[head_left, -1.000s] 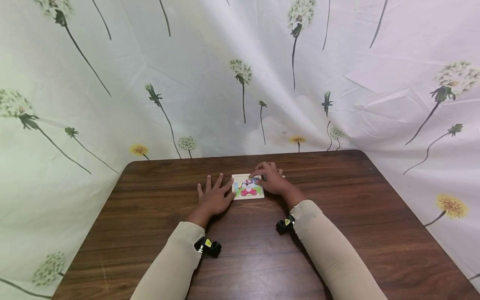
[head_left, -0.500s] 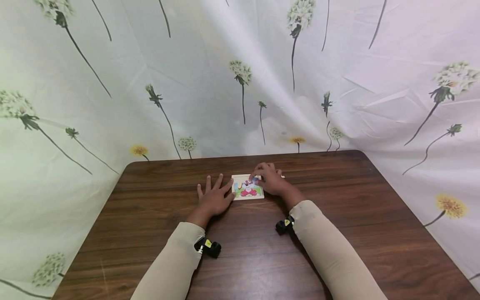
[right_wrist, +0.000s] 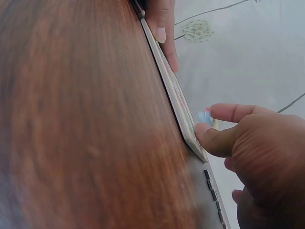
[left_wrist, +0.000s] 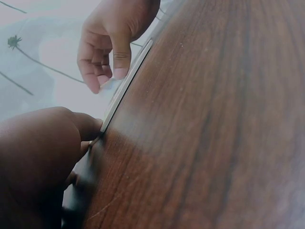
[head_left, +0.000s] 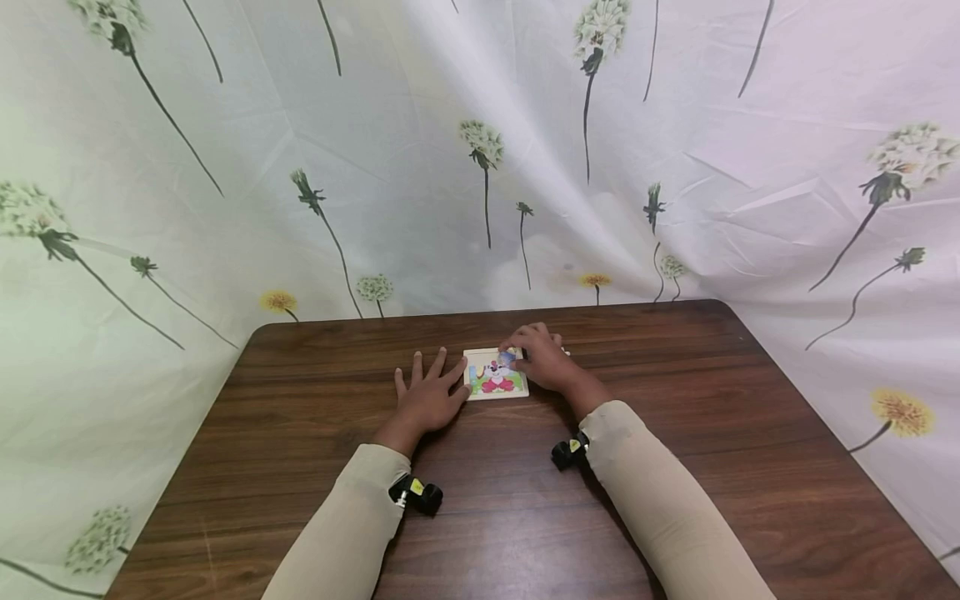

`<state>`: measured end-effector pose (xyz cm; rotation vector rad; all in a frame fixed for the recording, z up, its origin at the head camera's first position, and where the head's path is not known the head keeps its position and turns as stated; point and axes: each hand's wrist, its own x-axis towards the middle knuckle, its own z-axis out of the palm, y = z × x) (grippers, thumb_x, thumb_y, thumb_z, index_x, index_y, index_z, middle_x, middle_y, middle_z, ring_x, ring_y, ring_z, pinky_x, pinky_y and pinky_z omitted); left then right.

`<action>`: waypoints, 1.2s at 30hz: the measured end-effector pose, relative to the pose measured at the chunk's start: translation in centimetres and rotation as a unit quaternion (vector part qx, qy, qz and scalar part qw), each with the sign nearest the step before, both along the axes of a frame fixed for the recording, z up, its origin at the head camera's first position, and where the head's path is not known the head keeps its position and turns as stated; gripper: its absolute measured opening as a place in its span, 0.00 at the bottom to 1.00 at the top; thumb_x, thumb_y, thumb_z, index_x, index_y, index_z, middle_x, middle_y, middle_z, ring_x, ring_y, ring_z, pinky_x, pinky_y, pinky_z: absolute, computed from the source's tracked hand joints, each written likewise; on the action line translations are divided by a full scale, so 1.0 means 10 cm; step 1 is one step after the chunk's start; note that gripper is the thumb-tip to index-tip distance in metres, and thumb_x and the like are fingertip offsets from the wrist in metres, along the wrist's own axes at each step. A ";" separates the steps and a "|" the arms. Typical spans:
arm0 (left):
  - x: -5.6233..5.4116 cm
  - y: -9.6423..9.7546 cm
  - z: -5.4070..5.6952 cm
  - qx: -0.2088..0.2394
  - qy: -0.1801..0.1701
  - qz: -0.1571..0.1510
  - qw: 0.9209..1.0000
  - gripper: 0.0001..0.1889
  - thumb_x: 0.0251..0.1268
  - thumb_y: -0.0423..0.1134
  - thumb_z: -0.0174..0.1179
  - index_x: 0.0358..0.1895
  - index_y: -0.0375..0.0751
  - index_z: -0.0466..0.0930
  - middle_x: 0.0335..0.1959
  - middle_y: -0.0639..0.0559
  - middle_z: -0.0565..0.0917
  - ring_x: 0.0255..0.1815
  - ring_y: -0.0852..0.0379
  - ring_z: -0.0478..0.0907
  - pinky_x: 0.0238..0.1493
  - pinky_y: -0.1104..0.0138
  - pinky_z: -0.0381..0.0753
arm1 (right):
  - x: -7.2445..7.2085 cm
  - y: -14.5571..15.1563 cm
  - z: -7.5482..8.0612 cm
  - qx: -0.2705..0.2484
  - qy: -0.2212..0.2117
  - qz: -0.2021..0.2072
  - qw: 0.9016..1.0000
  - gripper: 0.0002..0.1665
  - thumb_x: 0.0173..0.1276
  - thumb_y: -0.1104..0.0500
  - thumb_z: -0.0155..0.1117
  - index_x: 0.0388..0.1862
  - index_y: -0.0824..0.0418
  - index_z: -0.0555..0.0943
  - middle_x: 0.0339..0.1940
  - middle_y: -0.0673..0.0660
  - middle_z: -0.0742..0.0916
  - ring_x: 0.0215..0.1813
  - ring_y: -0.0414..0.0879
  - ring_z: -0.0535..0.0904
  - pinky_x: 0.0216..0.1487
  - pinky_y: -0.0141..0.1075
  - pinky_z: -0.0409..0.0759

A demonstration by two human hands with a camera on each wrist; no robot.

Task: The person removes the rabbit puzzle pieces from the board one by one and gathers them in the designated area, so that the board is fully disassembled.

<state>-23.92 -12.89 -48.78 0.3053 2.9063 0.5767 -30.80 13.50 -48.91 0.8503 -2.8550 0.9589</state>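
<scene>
A small picture puzzle board [head_left: 496, 393] with a pale frame lies on the table, showing a pink and white cartoon figure on green. At its left edge my left hand [head_left: 429, 398] rests with fingers spread, thumb and index finger touching the frame. My right hand [head_left: 548, 360] is over the board's upper right corner. Its thumb and index finger pinch a light blue puzzle piece [right_wrist: 205, 117], held on edge close over the board in the right wrist view. The right hand hides that corner in the head view.
The brown wooden table [head_left: 480, 517] stretches around both arms. Behind it hangs a white cloth [head_left: 420, 167] printed with dandelions. A small pale thing [head_left: 566, 353] shows just right of the right hand. Black cameras are strapped at both wrists.
The right hand's fingers have lifted slightly, and the blue puzzle piece now shows tilted up between them. The left hand and the board have stayed in place.
</scene>
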 end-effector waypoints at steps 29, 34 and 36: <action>0.01 0.00 0.00 0.005 0.000 0.000 1.000 0.34 0.89 0.63 0.46 0.90 0.63 0.55 0.94 0.46 0.43 0.93 0.29 0.28 0.83 0.23 0.27 | 0.02 -0.10 -0.04 0.028 0.011 -0.062 0.998 0.16 0.76 0.44 0.75 0.49 0.54 0.91 0.60 0.58 0.83 0.67 0.59 0.71 0.60 0.58 0.55; 0.01 0.00 0.00 0.001 0.000 0.000 1.000 0.34 0.89 0.63 0.45 0.90 0.64 0.55 0.94 0.47 0.43 0.93 0.29 0.28 0.83 0.23 0.27 | 0.02 -0.10 -0.04 0.033 0.025 -0.073 0.996 0.20 0.74 0.41 0.77 0.48 0.55 0.91 0.58 0.58 0.83 0.62 0.58 0.72 0.59 0.58 0.54; 0.01 0.00 0.01 0.001 -0.002 -0.001 1.000 0.34 0.89 0.63 0.45 0.90 0.64 0.55 0.94 0.46 0.43 0.93 0.29 0.28 0.83 0.23 0.27 | 0.02 -0.10 -0.04 0.032 0.029 -0.076 0.996 0.20 0.73 0.40 0.77 0.47 0.55 0.91 0.57 0.58 0.83 0.61 0.58 0.72 0.58 0.58 0.55</action>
